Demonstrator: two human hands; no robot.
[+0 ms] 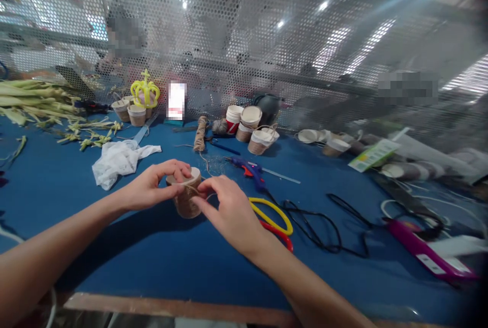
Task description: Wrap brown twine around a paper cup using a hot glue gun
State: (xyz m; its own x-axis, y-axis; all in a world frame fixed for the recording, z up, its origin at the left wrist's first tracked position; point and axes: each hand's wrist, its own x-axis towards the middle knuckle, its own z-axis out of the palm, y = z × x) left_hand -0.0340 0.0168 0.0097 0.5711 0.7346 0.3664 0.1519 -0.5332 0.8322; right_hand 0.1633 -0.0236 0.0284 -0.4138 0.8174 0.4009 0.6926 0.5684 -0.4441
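A small cup (187, 207) with a brown covering and a pale rim is held just above or on the blue table, slightly tilted. My left hand (158, 183) grips its rim, fingers over the top edge and thumb on the outer side. My right hand (231, 211) is closed at the cup's right side, thumb and forefinger pinching a thin twine (209, 197) against the wall near the rim. The twine appears to run back toward a wound twine bundle (200, 135). Behind my right hand lies a blue glue gun (249, 168).
Yellow and red loop handles (287, 224) lie by my right wrist, beside a black cable (331, 236). A purple power strip (423, 251) is at right. White cloth (120, 160), covered cups (261, 140), a lit phone (176, 101) and plant stalks (30, 99) stand farther back, before a perforated metal screen (213, 38).
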